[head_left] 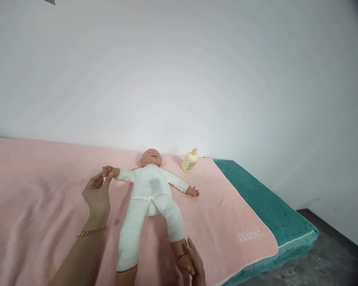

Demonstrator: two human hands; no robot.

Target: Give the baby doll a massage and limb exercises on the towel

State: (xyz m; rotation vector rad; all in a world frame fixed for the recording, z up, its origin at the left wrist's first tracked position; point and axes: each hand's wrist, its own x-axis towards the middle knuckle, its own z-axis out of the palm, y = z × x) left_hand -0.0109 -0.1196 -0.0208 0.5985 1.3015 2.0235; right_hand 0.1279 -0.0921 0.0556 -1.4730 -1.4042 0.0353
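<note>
A baby doll (151,182) with a white cloth body lies on its back on a pink blanket (220,222), its head toward the wall. My left hand (98,192), with a gold chain bracelet (91,232) at the wrist, pinches the doll's hand (106,171) on the left side. At the bottom, my right hand (193,262) is wrapped round the doll's foot (183,258) on the right side; part of that hand is cut off by the frame edge. The doll's other arm (192,191) lies stretched out to the right.
A cream pump bottle (189,160) stands on the blanket to the right of the doll's head. Under the blanket is a green mattress (265,198), its edge showing at the right. A pale wall (173,79) rises behind, and dark floor (325,258) lies at the lower right.
</note>
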